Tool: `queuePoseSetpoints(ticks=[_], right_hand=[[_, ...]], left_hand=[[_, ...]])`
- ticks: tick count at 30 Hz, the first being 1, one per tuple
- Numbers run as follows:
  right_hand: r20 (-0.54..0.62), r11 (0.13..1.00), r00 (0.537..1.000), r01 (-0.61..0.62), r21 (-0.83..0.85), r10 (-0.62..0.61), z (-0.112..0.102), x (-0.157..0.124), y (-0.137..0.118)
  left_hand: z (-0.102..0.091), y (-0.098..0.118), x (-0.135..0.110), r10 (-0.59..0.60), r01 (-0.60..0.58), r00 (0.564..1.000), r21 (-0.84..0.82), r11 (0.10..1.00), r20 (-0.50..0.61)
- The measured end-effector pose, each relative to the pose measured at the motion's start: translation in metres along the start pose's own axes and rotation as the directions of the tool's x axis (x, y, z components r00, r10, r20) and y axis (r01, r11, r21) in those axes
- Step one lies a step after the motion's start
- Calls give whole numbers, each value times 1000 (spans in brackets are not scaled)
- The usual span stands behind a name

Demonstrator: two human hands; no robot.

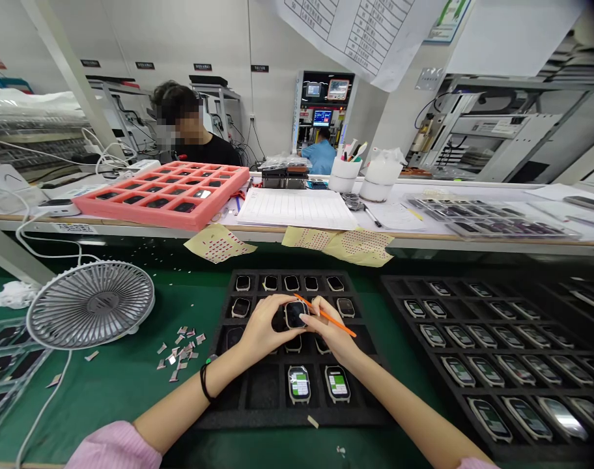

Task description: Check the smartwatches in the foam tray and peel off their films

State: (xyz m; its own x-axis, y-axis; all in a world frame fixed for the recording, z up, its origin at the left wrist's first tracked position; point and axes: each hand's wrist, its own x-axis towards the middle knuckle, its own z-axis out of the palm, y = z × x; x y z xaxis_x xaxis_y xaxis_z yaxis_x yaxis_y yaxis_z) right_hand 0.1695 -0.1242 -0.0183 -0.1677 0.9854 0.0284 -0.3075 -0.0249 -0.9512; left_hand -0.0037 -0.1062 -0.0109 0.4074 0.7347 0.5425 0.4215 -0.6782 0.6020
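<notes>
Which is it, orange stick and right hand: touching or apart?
Touching: the head view shows the orange stick held across the right hand.

The green bench surface (111, 384) carries a black compartmented tray (258, 418) directly beneath the left hand (270, 322) and right hand (332, 332). A second black tray (531, 449) lies right of the right hand. Left of the left hand: loose small tabs (172, 359), scattered; farther out, a grey fan (104, 303); outermost, a clear plastic tray (14, 352).
</notes>
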Motion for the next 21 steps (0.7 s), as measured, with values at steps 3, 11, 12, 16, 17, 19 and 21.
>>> queuePoseSetpoints(ticks=[3, 11, 12, 16, 17, 19, 21], right_hand=[[-14, 1000, 1000, 6, -4, -6, -1, 1, 3], [-39, 998, 999, 31, -49, -33, -2, 3, 2], [-52, 997, 998, 41, -68, -45, -2, 2, 1], [-57, 996, 996, 70, -53, -73, -2, 2, -1], [-47, 997, 997, 67, -30, -69, -1, 2, -1], [-25, 998, 998, 59, 2, -59, 1, 2, -2], [-27, 997, 997, 71, -31, -72, 0, 1, -3]], left_hand=[[0, -1, 0, 9, -9, 1000, 1, 1000, -1], [-3, -4, -1, -1, 0, 999, -22, 1000, -37], [-6, -4, -1, 1, -2, 998, -15, 1000, -65], [-17, -6, -2, -21, 28, 976, 28, 999, -219], [-20, -6, -2, -28, 38, 970, 36, 999, -242], [-24, -8, -4, -42, 58, 966, 54, 997, -256], [-29, -9, -10, -48, 70, 968, 81, 994, -246]])
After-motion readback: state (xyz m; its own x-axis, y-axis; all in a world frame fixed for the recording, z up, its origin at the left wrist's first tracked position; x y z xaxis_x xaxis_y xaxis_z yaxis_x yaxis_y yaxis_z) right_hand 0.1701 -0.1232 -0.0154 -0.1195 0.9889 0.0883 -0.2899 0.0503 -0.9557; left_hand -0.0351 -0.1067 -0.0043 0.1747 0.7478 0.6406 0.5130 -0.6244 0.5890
